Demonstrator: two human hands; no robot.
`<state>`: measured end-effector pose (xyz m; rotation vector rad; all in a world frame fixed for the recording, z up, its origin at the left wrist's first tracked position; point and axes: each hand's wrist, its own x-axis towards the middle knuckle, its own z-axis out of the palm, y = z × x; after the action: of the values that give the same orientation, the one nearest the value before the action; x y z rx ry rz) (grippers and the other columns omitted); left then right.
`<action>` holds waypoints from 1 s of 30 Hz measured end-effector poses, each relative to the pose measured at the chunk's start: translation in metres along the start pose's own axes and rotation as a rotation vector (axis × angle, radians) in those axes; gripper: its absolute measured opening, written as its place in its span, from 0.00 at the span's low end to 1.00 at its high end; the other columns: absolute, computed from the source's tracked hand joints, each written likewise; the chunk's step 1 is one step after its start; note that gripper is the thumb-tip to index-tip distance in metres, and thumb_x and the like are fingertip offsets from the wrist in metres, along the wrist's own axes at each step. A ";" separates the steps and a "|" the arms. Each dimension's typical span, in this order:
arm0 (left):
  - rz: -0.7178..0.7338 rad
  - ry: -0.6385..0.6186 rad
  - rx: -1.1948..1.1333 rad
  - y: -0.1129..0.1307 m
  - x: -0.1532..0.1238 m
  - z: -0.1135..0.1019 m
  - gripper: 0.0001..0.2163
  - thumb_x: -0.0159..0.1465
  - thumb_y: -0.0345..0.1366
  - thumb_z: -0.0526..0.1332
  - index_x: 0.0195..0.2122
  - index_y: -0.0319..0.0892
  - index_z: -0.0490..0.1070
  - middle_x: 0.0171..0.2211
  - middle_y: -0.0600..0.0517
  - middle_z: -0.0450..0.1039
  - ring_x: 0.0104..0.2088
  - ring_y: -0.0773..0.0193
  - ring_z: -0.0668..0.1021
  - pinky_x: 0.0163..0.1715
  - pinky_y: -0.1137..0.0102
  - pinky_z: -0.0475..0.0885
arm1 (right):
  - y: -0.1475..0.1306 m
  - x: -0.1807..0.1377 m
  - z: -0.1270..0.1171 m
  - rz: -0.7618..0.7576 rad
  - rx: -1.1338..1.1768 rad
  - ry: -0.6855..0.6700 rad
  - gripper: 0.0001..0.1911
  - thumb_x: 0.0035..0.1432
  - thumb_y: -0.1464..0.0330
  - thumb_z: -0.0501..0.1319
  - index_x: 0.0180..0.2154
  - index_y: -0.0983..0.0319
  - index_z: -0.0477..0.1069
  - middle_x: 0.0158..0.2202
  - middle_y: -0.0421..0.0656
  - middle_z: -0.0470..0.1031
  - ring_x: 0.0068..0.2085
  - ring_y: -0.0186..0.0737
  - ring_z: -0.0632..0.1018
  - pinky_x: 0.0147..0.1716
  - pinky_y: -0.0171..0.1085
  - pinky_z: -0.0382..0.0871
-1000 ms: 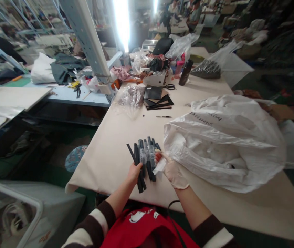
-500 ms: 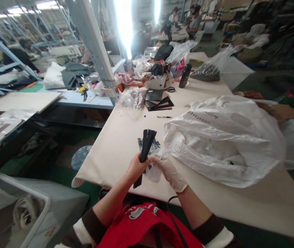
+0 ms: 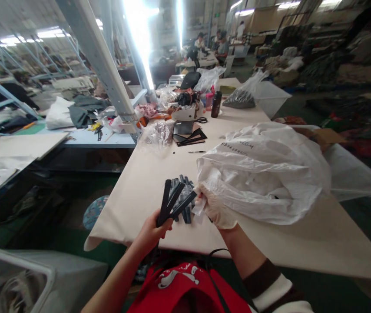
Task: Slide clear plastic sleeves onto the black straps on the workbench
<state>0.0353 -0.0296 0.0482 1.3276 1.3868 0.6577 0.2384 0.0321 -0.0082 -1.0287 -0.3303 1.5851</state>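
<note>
**Black strips held fanned at the near edge of the tabletop**

Where the near edge of the tabletop meets the body, a few black strips are pinched at their lower ends by the bare left hand, whose fingers are closed round them. They are raised off the surface and splay upward like a fan. A second bunch of the same strips, partly wrapped in clear film, lies flat just behind them. The gloved right hand is curled shut, and a scrap of pale wrapping seems to be pinched in it; what exactly is gripped cannot be told. This hand rests against the edge of a large white plastic bag, which is slumped over the right half of the tabletop.

The strips are judged to be light, thin and fairly stiff, since their line is kept while they are held by one end only. Being smooth, they may slip past one another, so hold is best taken across the whole bunch near one end, or at the middle. The bag is soft and crumpled and would be gathered by its loose folds.

At the far end, dark flat sheets, a pen, scissors and a dark bottle are seen.
</note>
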 end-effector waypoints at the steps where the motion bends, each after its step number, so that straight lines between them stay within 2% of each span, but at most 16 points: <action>1: 0.006 -0.003 0.022 -0.002 -0.001 -0.001 0.12 0.54 0.42 0.58 0.34 0.40 0.64 0.20 0.57 0.67 0.15 0.74 0.64 0.15 0.77 0.58 | 0.000 -0.002 0.001 0.026 0.032 0.007 0.18 0.37 0.58 0.69 0.22 0.61 0.65 0.17 0.34 0.66 0.18 0.29 0.65 0.17 0.32 0.60; 4: -0.001 -0.022 0.060 -0.004 -0.005 -0.006 0.10 0.54 0.41 0.57 0.33 0.40 0.64 0.20 0.58 0.66 0.15 0.75 0.63 0.14 0.77 0.57 | -0.005 -0.011 0.003 -0.003 -0.030 0.010 0.17 0.36 0.60 0.70 0.24 0.61 0.67 0.19 0.35 0.66 0.20 0.29 0.67 0.19 0.32 0.61; 9: -0.037 -0.080 0.055 -0.002 -0.013 -0.020 0.11 0.54 0.41 0.58 0.35 0.39 0.65 0.19 0.58 0.65 0.15 0.75 0.62 0.14 0.77 0.57 | -0.014 -0.026 0.004 -0.103 -0.276 -0.081 0.14 0.38 0.61 0.70 0.23 0.62 0.69 0.20 0.34 0.67 0.22 0.28 0.66 0.24 0.32 0.61; 11: -0.038 -0.071 0.066 -0.001 -0.012 -0.018 0.11 0.54 0.41 0.58 0.35 0.39 0.65 0.19 0.58 0.66 0.15 0.75 0.63 0.14 0.77 0.58 | -0.012 -0.034 0.009 -0.114 -0.374 -0.133 0.14 0.39 0.60 0.69 0.24 0.62 0.69 0.20 0.35 0.68 0.22 0.28 0.66 0.25 0.32 0.60; 13: -0.023 -0.011 0.099 -0.003 -0.007 -0.011 0.10 0.54 0.40 0.57 0.33 0.40 0.65 0.19 0.58 0.66 0.15 0.74 0.63 0.14 0.77 0.58 | -0.004 -0.043 0.017 -0.112 -0.417 -0.228 0.14 0.42 0.59 0.67 0.28 0.63 0.71 0.24 0.37 0.71 0.25 0.31 0.68 0.28 0.33 0.62; 16: 0.033 0.082 0.098 -0.007 0.002 0.003 0.09 0.55 0.40 0.56 0.31 0.40 0.64 0.20 0.57 0.67 0.16 0.73 0.66 0.16 0.77 0.61 | 0.012 -0.051 0.027 -0.094 -0.393 -0.313 0.17 0.45 0.57 0.64 0.33 0.63 0.72 0.29 0.40 0.74 0.28 0.34 0.70 0.29 0.34 0.62; 19: 0.057 0.035 0.028 -0.015 0.003 0.009 0.11 0.56 0.41 0.56 0.34 0.39 0.64 0.22 0.55 0.69 0.20 0.71 0.70 0.21 0.75 0.66 | 0.020 -0.051 0.027 -0.104 -0.387 -0.279 0.17 0.45 0.56 0.64 0.31 0.64 0.72 0.26 0.40 0.72 0.26 0.33 0.69 0.28 0.34 0.62; 21: 0.030 0.016 -0.007 -0.020 0.001 0.010 0.13 0.55 0.43 0.57 0.36 0.38 0.64 0.21 0.55 0.69 0.19 0.70 0.70 0.20 0.74 0.65 | 0.022 -0.049 0.026 -0.129 -0.363 -0.258 0.17 0.45 0.57 0.64 0.32 0.63 0.72 0.29 0.41 0.73 0.29 0.35 0.70 0.31 0.35 0.63; 23: 0.008 0.088 -0.044 -0.022 0.001 0.011 0.16 0.55 0.46 0.57 0.37 0.38 0.64 0.18 0.58 0.65 0.16 0.72 0.66 0.17 0.75 0.62 | 0.025 -0.051 0.028 -0.139 -0.325 -0.278 0.17 0.45 0.57 0.65 0.34 0.63 0.72 0.32 0.41 0.74 0.32 0.36 0.71 0.35 0.36 0.64; 26: 0.011 0.228 -0.102 -0.022 0.003 0.014 0.18 0.53 0.48 0.57 0.37 0.38 0.65 0.16 0.60 0.62 0.14 0.73 0.63 0.14 0.76 0.57 | 0.032 -0.057 0.035 -0.053 -0.316 -0.397 0.18 0.43 0.57 0.66 0.31 0.63 0.73 0.27 0.41 0.73 0.30 0.37 0.71 0.33 0.37 0.65; 28: 0.019 0.242 -0.102 -0.024 0.002 0.012 0.18 0.54 0.48 0.57 0.38 0.38 0.64 0.16 0.60 0.62 0.14 0.73 0.63 0.14 0.76 0.57 | 0.032 -0.058 0.036 0.001 -0.311 -0.449 0.17 0.41 0.57 0.66 0.28 0.64 0.73 0.23 0.40 0.71 0.29 0.37 0.70 0.31 0.37 0.65; 30: 0.029 0.213 -0.058 -0.027 0.000 0.007 0.18 0.54 0.48 0.56 0.38 0.38 0.65 0.16 0.60 0.63 0.14 0.73 0.63 0.15 0.76 0.58 | 0.027 -0.055 0.036 -0.017 -0.267 -0.374 0.16 0.41 0.57 0.67 0.27 0.63 0.73 0.22 0.38 0.70 0.27 0.35 0.69 0.29 0.35 0.64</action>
<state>0.0325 -0.0374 0.0220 1.2622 1.5082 0.8727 0.1912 -0.0140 0.0174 -0.9198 -0.8217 1.7478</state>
